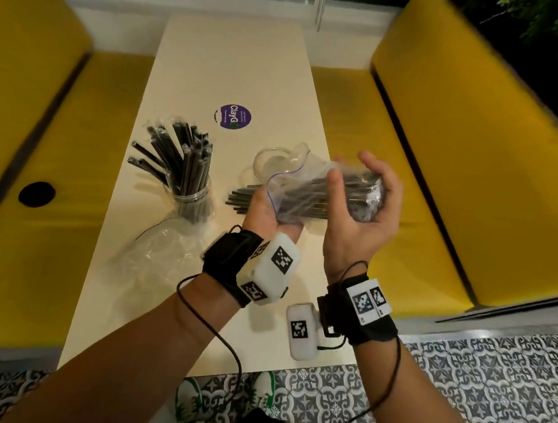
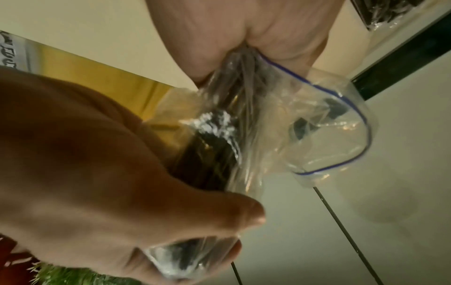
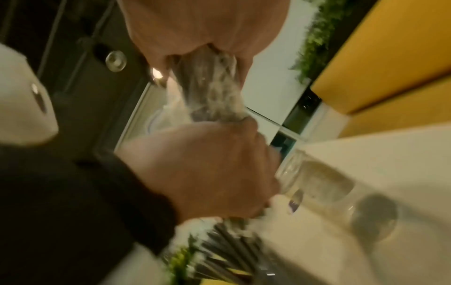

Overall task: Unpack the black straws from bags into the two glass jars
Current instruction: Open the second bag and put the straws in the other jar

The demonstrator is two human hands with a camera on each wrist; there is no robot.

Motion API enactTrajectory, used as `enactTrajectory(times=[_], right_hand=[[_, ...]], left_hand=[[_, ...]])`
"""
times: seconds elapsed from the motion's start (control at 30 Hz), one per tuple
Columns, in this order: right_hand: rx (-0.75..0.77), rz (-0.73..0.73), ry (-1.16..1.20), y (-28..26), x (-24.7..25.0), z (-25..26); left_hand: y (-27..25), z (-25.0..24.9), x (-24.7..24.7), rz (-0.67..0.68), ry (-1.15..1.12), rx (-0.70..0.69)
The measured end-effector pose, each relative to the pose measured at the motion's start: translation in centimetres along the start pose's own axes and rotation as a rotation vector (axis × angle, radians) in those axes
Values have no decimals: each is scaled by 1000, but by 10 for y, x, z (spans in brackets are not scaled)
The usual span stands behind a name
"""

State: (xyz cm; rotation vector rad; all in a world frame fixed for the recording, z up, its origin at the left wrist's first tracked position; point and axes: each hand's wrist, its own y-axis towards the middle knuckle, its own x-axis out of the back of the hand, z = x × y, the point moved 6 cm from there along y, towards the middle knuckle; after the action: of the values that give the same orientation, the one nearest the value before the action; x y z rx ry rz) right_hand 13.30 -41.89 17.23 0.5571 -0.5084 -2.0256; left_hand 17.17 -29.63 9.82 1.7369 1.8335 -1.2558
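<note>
A clear zip bag [image 1: 335,195] full of black straws [image 1: 346,191] lies sideways in the air over the table's right half. My right hand [image 1: 356,184] grips the bag's closed end. My left hand [image 1: 271,207] grips the bundle at the mouth end, where the blue zip line [image 2: 351,108] flops loose. Several straw ends [image 1: 238,199] stick out past my left hand. One glass jar [image 1: 193,201] on the left is packed with black straws. The second glass jar [image 1: 275,161] stands empty just behind the bag, and appears as the jar [image 3: 317,183] in the right wrist view.
An empty crumpled plastic bag [image 1: 161,252] lies on the cream table [image 1: 236,57] near the filled jar. A purple round sticker [image 1: 233,117] sits further back. Yellow benches [image 1: 442,157] flank the table on both sides. Patterned floor tiles [image 1: 457,392] lie below.
</note>
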Motion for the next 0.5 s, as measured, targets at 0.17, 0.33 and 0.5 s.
enactTrajectory(times=[0.17,0.33,0.5], right_hand=[[-98,-68,117,16,-9,-9],[-22,-225,109,77,-8,-16],[-30,-277,55,112,-19,-43]], left_hand=[[6,5,0,67,-37,63],[10,6,43,-100,13,223],[41,-20,95,-460,834,-73]])
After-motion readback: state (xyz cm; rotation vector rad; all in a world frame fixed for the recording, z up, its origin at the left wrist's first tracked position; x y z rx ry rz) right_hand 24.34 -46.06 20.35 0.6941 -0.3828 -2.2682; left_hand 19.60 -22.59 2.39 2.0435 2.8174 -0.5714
